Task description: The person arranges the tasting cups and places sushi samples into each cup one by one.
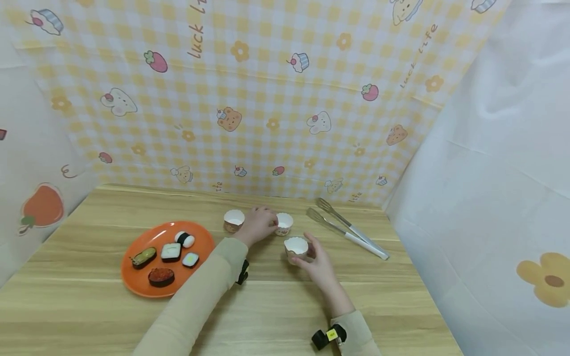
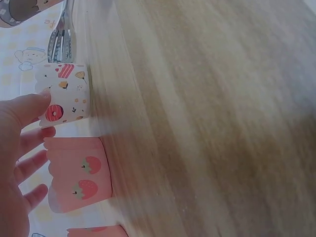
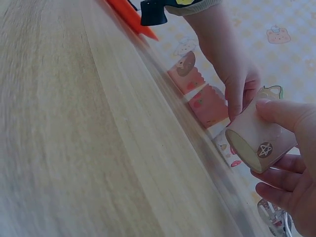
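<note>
My left hand (image 1: 258,225) pinches the rim of a white paper baking cup (image 2: 69,94) printed with doughnuts and cake slices, which stands on the table. Beside it, under the left fingers, is a pink strawberry-print baking cup (image 2: 81,173), hidden from the head view by that hand. Another pinkish cup (image 1: 234,221) stands to the left of the hand. My right hand (image 1: 318,262) holds a brownish-pink baking cup (image 3: 261,133) with a star print between thumb and fingers. Its underside shows in the right wrist view, raised off the table.
An orange plate (image 1: 133,284) with several sushi pieces sits on the left of the wooden table (image 1: 276,316). Metal tongs (image 1: 352,232) lie at the back right. A checked cloth (image 1: 267,89) hangs behind the table.
</note>
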Tool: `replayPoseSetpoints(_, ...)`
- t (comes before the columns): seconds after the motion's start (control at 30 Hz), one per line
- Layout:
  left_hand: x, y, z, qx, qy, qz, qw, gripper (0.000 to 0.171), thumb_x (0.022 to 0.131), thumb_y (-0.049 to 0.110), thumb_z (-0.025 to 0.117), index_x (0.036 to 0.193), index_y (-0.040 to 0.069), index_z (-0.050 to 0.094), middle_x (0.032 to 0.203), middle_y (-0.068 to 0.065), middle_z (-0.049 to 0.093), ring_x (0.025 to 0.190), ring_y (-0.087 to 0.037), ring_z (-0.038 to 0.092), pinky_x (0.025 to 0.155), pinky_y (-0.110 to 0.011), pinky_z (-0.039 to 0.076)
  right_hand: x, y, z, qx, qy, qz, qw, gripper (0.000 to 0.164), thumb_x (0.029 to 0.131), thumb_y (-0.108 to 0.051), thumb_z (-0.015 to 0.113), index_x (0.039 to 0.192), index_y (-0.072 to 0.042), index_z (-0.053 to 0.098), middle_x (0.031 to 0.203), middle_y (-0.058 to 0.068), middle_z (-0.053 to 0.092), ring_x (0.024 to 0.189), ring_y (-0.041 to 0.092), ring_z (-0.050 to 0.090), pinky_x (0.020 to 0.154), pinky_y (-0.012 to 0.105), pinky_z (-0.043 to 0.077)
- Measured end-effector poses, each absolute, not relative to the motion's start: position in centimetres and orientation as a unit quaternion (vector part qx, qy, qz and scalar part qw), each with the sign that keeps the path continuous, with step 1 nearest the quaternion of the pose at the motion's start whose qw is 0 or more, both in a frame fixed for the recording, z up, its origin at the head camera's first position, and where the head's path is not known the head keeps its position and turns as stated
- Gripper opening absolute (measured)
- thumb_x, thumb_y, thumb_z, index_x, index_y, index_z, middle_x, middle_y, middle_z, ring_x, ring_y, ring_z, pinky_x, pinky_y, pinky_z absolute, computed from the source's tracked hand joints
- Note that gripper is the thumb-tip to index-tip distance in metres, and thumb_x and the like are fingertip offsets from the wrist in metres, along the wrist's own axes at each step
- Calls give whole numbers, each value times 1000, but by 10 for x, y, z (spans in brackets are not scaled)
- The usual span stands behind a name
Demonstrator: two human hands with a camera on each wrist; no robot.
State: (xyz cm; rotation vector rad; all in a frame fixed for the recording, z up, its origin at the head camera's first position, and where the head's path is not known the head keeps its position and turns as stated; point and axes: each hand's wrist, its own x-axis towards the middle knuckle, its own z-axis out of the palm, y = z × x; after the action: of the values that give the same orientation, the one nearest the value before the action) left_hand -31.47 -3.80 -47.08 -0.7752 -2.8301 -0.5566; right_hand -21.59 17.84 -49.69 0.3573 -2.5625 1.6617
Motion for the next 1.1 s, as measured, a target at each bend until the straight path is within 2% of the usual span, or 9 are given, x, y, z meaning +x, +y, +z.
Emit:
replayPoseSetpoints(0.43, -311, -39, -469, -258, -946, -185, 71, 6, 88, 24, 72, 89, 19, 74, 101, 5, 69, 117, -27, 52, 101, -50, 35, -215, 180, -501, 113, -845, 522, 20, 83, 79, -27, 80, 146, -11, 35, 124, 16, 55, 113, 37, 52, 96, 55, 42)
replayPoseSetpoints(0.6, -311, -39, -470, -263, -946, -175, 75, 6, 88, 24, 71, 90, 20, 74, 100, 5, 69, 110, -24, 55, 97, -48, 37, -215, 179, -499, 114, -842, 527, 20, 83, 79, -26, 80, 147, -11, 34, 123, 16, 56, 113, 37, 52, 96, 55, 42)
replayPoseSetpoints(0.83, -312, -39, -472, -268, -946, -169, 71, 10, 88, 26, 71, 95, 19, 73, 106, 3, 68, 113, -24, 53, 99, -48, 36, -215, 178, -498, 103, -837, 537, 17, 84, 78, -24, 81, 147, -11, 34, 126, 20, 55, 114, 39, 51, 98, 56, 40)
replayPoseSetpoints(1.1, -312, -40, -471, -269, -943, -183, 73, 14, 88, 25, 72, 100, 18, 72, 109, 1, 67, 114, -26, 52, 99, -49, 36, -215, 179, -499, 108, -839, 532, 19, 83, 79, -26, 80, 146, -11, 35, 125, 18, 55, 113, 38, 52, 95, 55, 42)
